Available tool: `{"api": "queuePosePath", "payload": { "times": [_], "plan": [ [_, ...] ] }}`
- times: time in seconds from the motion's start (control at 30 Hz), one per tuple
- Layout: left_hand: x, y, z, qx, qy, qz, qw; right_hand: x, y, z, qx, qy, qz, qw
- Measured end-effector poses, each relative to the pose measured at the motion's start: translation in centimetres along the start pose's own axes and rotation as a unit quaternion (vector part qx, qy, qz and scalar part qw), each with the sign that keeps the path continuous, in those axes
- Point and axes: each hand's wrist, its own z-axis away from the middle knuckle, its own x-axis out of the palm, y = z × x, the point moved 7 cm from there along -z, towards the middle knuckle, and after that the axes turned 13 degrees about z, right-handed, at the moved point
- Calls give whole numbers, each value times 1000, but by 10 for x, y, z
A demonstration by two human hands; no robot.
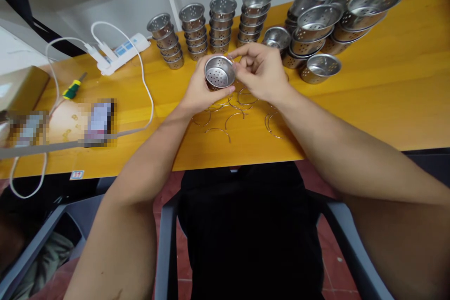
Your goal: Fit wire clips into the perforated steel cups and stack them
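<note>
Rim work seems in hand: the left hand [199,88] clamps a cup [220,75], wires [218,129] towards six o'clock; the right hand [262,72] meets its two-o'clock rim — whether gripping, unclear — and the next move likely wants steadiness.

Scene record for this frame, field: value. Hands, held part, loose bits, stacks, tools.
left hand: wrapped around a perforated metal cup, mouth facing the camera
right hand: thumb and forefinger at the cup's rim; any wire between them is too small to tell
loose parts: curved wire pieces on the wooden table, below the hands
stacks: nested cup stacks along the back, more at right
tools: green-and-yellow screwdriver, left
power: white power strip, plugs inserted
</note>
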Motion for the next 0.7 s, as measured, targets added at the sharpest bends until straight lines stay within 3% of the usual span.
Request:
{"api": "queuePosePath", "payload": {
  "times": [0.2,0.43,0.7],
  "plan": [
    [16,20,3,6,-44,31,999,-9,-6,1,11,27,20,999],
    [-3,18,0,4,24,2,1000,-24,-14,-3,-20,69,3,997],
    [-4,13,-4,-54,21,8,998,-19,-19,1,-6,44,28,999]
  ]
}}
